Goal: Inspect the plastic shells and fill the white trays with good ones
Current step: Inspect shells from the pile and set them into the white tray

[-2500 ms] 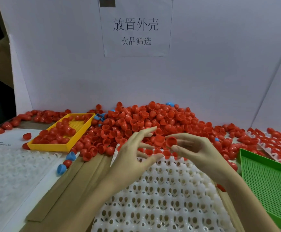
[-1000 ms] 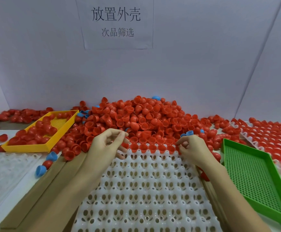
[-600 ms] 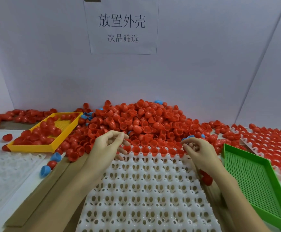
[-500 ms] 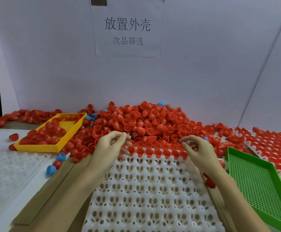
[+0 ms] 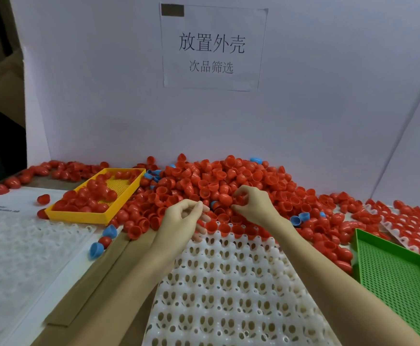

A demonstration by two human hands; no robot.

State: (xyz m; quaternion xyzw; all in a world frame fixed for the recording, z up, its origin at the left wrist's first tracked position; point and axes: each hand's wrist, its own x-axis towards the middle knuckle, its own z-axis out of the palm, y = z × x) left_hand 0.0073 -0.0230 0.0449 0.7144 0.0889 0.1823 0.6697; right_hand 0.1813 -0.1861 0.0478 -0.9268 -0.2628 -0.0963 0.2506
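Note:
A big pile of red plastic shells (image 5: 216, 181) lies against the back wall. In front of it is a white tray (image 5: 229, 283) with egg-shaped pockets; one row of red shells (image 5: 231, 229) fills its far edge and the other pockets are bare. My right hand (image 5: 254, 208) reaches into the front of the pile, its fingertips curled round a red shell (image 5: 239, 199). My left hand (image 5: 184, 221) hovers at the tray's far left corner with fingers loosely curled, thumb and forefinger nearly meeting, and nothing visible in it.
A yellow tray (image 5: 99, 216) at left holds several red shells. At right a green mesh tray (image 5: 391, 270) holds nothing, with a shell-filled white tray (image 5: 416, 221) behind it. Another white tray (image 5: 16, 245) lies far left. Blue shells (image 5: 96, 248) and cardboard strips (image 5: 99, 270) lie beside it.
My right hand has moved from the tray's far right edge up and left into the pile and closed on a red shell. My left hand has stayed near the tray's far left corner.

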